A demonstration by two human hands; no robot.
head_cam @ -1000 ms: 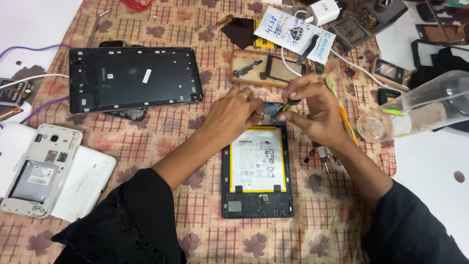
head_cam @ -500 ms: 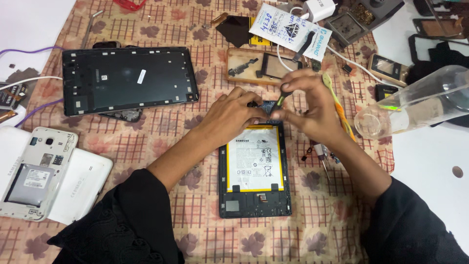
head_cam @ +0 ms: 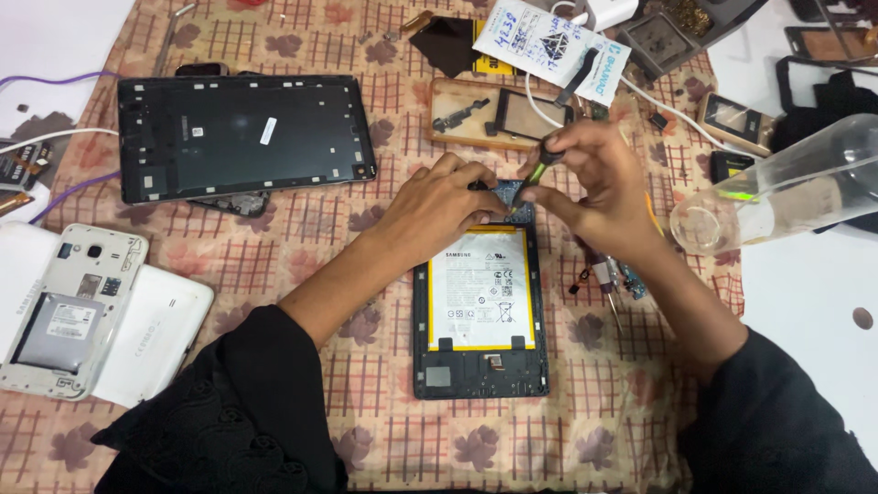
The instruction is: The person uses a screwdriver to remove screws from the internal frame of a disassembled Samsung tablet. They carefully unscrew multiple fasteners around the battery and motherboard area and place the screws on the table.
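An opened small tablet lies face down in the middle of the cloth, its white, yellow-edged battery exposed. My left hand rests on the tablet's top edge, fingers pressing beside the circuit board. My right hand grips a small screwdriver with a green and black handle, its tip down on the top of the board between my two hands. What lies under the fingertips is hidden.
A large black tablet back frame lies at upper left. A white phone without its cover rests on a white tablet at left. A wooden tray of parts, a clear plastic bottle, cables and loose parts crowd the top and right.
Both hands stay at the tablet's top edge. The right hand has tilted the screwdriver slightly and the view has shifted a little.
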